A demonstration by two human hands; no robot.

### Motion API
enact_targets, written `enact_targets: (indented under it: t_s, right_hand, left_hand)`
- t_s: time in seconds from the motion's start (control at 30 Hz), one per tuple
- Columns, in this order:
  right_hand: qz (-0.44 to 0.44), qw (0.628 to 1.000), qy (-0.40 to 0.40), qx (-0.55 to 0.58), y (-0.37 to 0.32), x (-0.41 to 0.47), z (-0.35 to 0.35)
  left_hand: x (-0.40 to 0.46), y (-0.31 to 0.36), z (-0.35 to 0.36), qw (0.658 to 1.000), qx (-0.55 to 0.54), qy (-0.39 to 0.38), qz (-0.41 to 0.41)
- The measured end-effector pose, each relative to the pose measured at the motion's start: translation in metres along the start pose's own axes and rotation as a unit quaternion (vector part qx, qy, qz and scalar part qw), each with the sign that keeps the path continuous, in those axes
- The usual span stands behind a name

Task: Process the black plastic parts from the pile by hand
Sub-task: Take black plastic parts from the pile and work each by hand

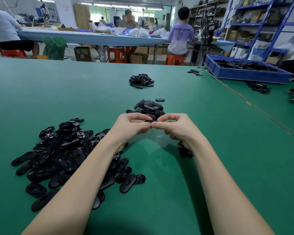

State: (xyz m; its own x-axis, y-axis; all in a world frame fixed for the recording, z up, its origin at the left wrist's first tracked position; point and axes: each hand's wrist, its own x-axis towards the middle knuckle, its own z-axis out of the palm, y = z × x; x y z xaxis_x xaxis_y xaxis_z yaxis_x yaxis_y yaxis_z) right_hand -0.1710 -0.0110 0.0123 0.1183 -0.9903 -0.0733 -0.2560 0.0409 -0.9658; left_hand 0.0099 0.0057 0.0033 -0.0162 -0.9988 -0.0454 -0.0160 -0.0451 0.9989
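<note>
At the centre of the frame both hands meet over the green table (210,133) and pinch one black part (151,121) between them: the left hand (132,126) grips its left end with curled fingers and thumb, the right hand (175,127) grips its right end the same way. Only a thin dark edge of the part shows between the fingertips, so its face cannot be made out. The pile (63,150) of unprocessed parts lies at lower left, loose flat ovals with a slot or hole in the middle; a smaller heap (149,107) sits just beyond the hands, and another (141,80) farther up the table. A blue bin (244,75) of black pieces stands at upper right. The parts look light, thin, stiff and glossy, likely a little slippery, so a pinch at the two narrow ends, as here, probably gives the surest hold. The only writing is pale lettering on the back of a seated person's purple shirt (182,33), too blurred to read with confidence.
</note>
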Motion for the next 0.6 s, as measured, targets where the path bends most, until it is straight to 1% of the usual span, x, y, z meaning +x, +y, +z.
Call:
enact_targets:
  t_s: [0.17,0.3,0.47,0.6]
  right_hand:
    - [-0.019,0.999,0.008,-0.047,-0.002,0.002,0.000]
    - [-0.030,0.996,0.029,-0.084,0.001,0.007,0.006]
    - [-0.052,0.994,0.036,-0.094,0.007,0.012,0.010]
    - [-0.067,0.994,0.030,-0.084,0.013,0.011,0.011]
  left_hand:
    - [0.003,-0.003,-0.001,1.000,0.008,0.006,-0.011]
    - [0.004,-0.005,-0.002,1.000,0.017,0.011,-0.013]
    - [0.003,-0.005,-0.001,1.000,0.013,0.014,-0.013]
    - [0.002,-0.006,-0.002,0.999,0.031,0.010,-0.017]
